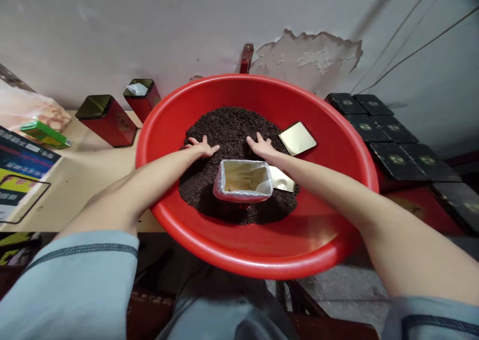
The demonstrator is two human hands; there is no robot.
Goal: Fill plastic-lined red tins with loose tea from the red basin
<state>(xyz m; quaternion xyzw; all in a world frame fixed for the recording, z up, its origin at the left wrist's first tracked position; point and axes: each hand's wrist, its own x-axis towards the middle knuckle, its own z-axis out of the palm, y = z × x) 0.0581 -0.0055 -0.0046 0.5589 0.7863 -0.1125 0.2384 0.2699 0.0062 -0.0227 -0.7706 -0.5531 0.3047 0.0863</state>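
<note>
While both arms reach into the red basin [339, 145], the left hand [202, 146] lies flat on the dark loose tea [228, 125], fingers spread wide, holding nothing. Right hand [262, 148] same: palm down on the pile, fingers splayed, nothing gripped. The two hands sit on the far side of the heap, apart from each other, just behind the bag-lined tin [243, 181].

That tin stands upright in the middle of the tea, mouth open, plastic liner folded over its rim, gold inside visible. Contents: cannot tell. A square gold lid [298, 138] lies tilted on the tea's right edge, near the right hand. A second gold piece [282, 180] pokes out beside the tin, under the right forearm.

Basin rests on the worktop [75, 180] edge, overhanging toward the person. Left of it: two red tins [108, 120], one closed, one with a liner showing at its mouth. A green box [45, 133] and printed packaging [18, 170] sit further left. Right of the basin: rows of black lidded tins [392, 150], packed touching.
</note>
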